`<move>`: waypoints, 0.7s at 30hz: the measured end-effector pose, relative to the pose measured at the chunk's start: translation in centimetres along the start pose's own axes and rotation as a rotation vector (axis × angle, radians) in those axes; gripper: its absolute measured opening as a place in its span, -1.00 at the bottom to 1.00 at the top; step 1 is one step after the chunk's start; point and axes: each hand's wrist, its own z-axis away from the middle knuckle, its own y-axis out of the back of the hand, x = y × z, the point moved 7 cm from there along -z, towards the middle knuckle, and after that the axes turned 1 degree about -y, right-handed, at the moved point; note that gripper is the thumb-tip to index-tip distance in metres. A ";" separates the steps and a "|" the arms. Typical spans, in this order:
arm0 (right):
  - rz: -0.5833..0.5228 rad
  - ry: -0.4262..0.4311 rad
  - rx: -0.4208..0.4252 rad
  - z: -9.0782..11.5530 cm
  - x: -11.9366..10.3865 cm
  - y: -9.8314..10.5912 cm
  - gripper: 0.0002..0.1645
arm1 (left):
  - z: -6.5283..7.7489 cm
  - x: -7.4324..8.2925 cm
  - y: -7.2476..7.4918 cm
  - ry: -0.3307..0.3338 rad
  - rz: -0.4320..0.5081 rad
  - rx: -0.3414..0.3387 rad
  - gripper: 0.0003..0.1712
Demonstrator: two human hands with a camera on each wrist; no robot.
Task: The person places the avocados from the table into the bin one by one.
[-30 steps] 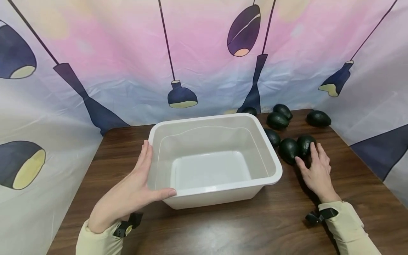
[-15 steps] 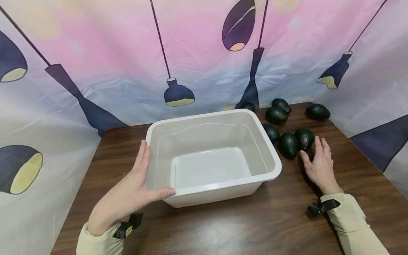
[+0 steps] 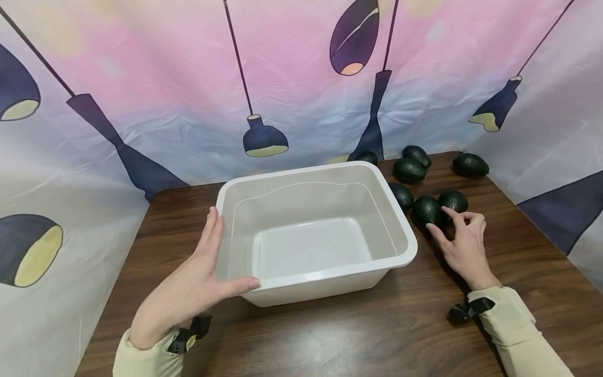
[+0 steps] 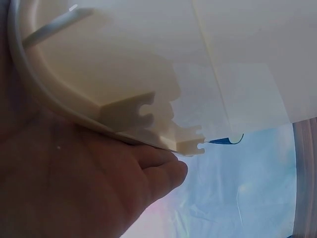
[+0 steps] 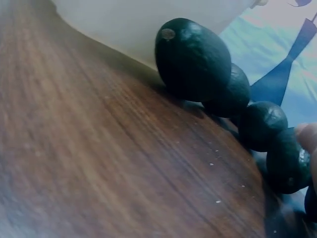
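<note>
A white plastic tub (image 3: 311, 288) stands on the wooden table. My left hand (image 3: 193, 277) rests against the tub's left corner, fingers straight along the side and thumb lying at the front rim. The left wrist view shows the palm and fingers (image 4: 163, 171) touching the rim from outside. To the right of the tub, my right hand (image 3: 464, 248) reaches toward a dark green avocado (image 3: 426, 210), thumb and index fingertip at its near right side; firm contact cannot be made out. Another avocado (image 3: 454, 201) sits just beyond the fingers. One fingertip (image 5: 308, 136) shows in the right wrist view.
More avocados lie behind: one (image 3: 401, 196) against the tub, a pair (image 3: 409, 170) near the back edge, one (image 3: 470, 165) at the far right corner, one (image 3: 367, 157) partly hidden by the tub. A printed cloth (image 3: 188, 141) hangs around the table.
My right hand first drew back from the right avocado of the front pair, then moved left to the other one, thumb and index closer together. The left hand stays at the tub.
</note>
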 end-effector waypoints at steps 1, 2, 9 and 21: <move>0.009 0.010 -0.009 0.0 -0.1 -0.2 -0.26 | 0.0 0.0 0.0 0.000 0.003 0.000 0.44; 0.019 0.017 -0.021 0.1 -0.2 -0.4 -0.24 | 0.0 0.0 0.0 0.000 0.003 0.000 0.44; 0.056 0.031 -0.060 0.2 -0.5 -0.9 -0.09 | 0.1 0.0 0.0 0.001 0.007 0.000 0.43; 0.143 -0.008 -0.024 0.0 -0.5 -1.0 -0.11 | 0.0 0.0 0.1 -0.013 0.002 0.012 0.45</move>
